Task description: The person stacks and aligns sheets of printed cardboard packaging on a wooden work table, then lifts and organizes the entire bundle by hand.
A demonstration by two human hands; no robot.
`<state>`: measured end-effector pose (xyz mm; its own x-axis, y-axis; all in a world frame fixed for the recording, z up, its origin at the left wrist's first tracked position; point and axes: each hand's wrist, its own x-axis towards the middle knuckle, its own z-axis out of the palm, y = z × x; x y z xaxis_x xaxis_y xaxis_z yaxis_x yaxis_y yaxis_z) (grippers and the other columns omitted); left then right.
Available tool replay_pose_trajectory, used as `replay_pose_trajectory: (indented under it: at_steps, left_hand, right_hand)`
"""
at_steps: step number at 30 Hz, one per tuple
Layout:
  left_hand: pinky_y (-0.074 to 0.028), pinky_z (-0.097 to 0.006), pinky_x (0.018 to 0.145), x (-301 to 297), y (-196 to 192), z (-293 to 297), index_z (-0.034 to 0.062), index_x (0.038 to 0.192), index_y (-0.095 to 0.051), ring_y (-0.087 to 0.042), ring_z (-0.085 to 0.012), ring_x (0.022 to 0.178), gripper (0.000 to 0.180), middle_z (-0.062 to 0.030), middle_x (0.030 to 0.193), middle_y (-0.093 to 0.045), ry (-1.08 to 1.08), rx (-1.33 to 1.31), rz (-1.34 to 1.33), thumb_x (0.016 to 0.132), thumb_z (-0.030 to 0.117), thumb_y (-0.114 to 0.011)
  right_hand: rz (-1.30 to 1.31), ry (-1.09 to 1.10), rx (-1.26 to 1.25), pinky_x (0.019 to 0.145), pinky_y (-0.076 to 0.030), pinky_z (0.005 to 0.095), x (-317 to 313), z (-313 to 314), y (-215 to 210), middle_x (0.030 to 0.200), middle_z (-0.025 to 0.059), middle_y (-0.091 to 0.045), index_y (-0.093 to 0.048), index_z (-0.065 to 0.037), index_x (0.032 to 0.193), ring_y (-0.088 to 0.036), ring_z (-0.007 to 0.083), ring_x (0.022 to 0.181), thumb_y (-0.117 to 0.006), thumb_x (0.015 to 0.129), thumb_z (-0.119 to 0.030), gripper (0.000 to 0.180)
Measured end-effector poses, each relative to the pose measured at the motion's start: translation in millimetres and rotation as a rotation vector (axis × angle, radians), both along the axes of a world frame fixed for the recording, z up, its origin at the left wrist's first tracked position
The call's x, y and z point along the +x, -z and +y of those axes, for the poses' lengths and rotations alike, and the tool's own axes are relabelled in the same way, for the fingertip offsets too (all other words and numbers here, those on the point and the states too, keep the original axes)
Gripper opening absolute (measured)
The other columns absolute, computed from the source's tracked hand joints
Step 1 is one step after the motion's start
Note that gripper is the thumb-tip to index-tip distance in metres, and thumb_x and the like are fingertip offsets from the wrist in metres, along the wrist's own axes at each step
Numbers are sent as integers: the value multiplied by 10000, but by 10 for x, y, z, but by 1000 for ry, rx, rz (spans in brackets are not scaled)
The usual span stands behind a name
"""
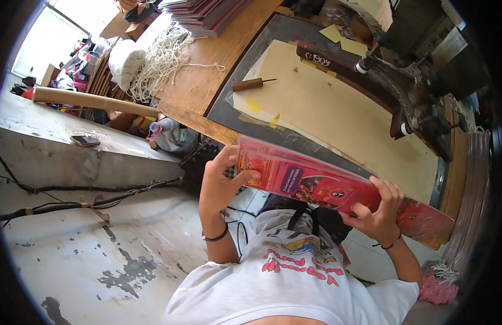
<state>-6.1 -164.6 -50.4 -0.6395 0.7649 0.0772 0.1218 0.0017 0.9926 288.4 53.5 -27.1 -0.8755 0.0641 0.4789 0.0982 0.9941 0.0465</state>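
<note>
Both my hands hold a stack of red printed sheets (321, 189) with glossy, clear-looking edges, tilted in front of my body at the table's near edge. My left hand (221, 181) grips the stack's left end, thumb on the printed face and fingers behind. Toward the right end, my right hand (378, 211) has its fingers over the top edge and its thumb on the face. A worn red printed strip (427, 219) shows past my right hand; whether it belongs to the stack I cannot tell. Beyond lies a large cream board (326, 114) on a dark tabletop.
A wooden-handled awl (248, 85) lies on the board. At the right stands a dark metal press-like machine (408, 86). White cord (161, 59) and a stack of sheets (207, 19) lie on the wooden table. A cardboard tube (94, 102) and phone (85, 140) are left.
</note>
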Motion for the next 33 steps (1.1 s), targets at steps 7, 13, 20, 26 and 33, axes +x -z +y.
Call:
replay_pose_trajectory:
  at_steps: [7,13,20,26,33]
  left_hand:
    - [-569,-301,771,-155,37,328,28,1056,-430,-722,-248,987,329,-258,1100,-720,299,325,188,888,-100,-682]
    - [-578,-325,824,-192,63,588,42,1137,-415,-710,-239,993,316,-272,1151,-694,351,329,92,936,-115,-602]
    - [-561,-385,940,-220,69,575,41,1210,-462,-644,-301,1198,364,-255,1237,-663,405,299,82,924,-144,-591]
    - [-486,-418,1050,-240,-28,655,50,1320,-541,-572,-306,1299,487,-212,1317,-631,394,297,118,881,-121,-663]
    - [-482,-369,1026,-304,-87,632,-14,1287,-580,-637,-217,1147,474,-144,1234,-697,403,99,25,855,41,-769]
  right_hand:
    - [167,106,290,967,-400,462,5,286,-210,1278,48,-531,-660,-256,1046,-484,257,1181,-844,742,-193,362]
    - [89,145,-157,791,-483,449,-110,447,-572,1055,98,-664,-587,-101,1239,-628,317,922,-771,815,-90,462]
    - [-58,208,-369,715,-496,397,23,667,-841,893,106,-699,-696,-43,970,-649,312,803,-769,825,-122,181]
    - [88,207,-496,644,-496,351,30,686,-808,860,104,-695,-699,-49,942,-667,268,755,-826,760,-94,227]
    - [117,265,-435,724,-500,369,-58,640,-892,896,78,-689,-693,-72,993,-652,267,817,-877,689,-145,362]
